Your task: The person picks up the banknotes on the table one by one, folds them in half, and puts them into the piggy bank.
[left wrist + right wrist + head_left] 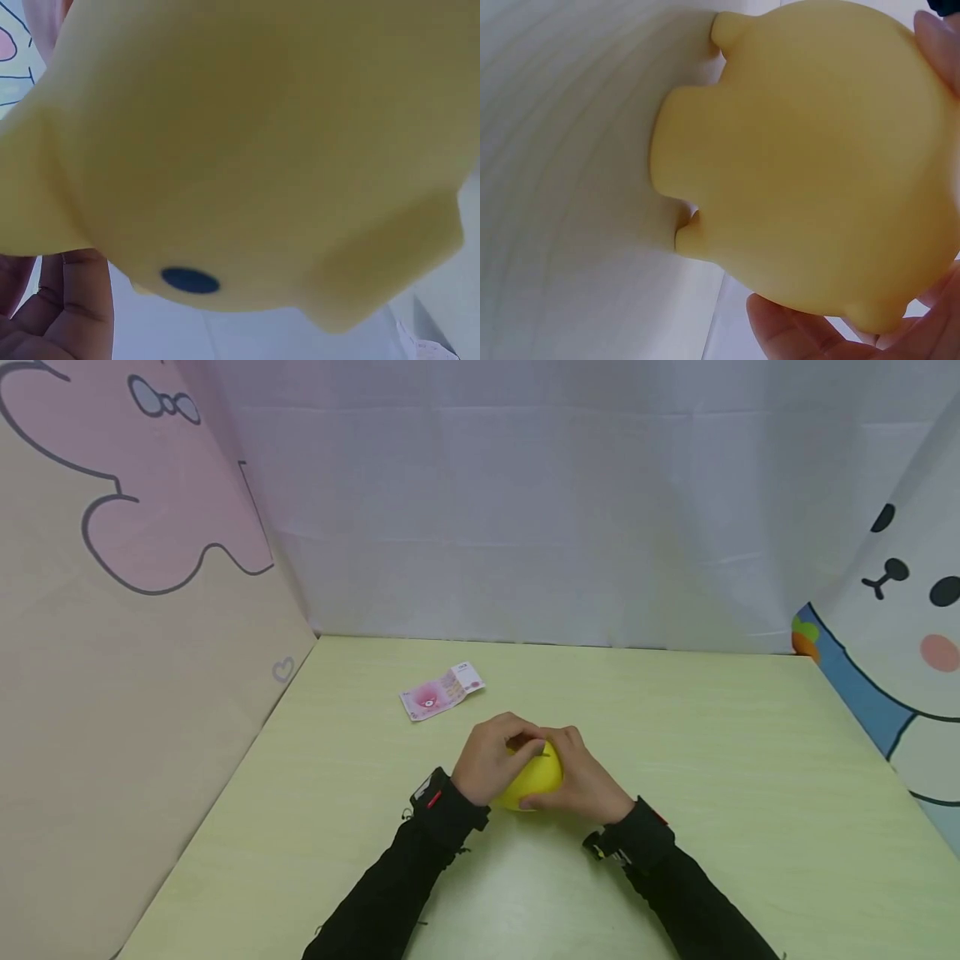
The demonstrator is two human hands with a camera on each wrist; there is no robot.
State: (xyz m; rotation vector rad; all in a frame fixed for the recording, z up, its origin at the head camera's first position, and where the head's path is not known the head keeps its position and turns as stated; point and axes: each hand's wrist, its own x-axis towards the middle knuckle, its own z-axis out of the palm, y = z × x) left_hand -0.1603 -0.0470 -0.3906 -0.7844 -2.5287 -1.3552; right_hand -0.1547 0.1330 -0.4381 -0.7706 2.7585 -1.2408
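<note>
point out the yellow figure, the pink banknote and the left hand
yellow figure [534, 785]: head view, on its rounded body
pink banknote [437, 696]: head view, middle of its printed face
left hand [492, 758]: head view, middle of the hand

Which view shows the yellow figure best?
The right wrist view: most of the yellow figure shows, its stubby feet on the table. The head view shows it small, partly covered by the left hand and right hand. The left wrist view is a cropped close-up with one dark oval mark.
</note>
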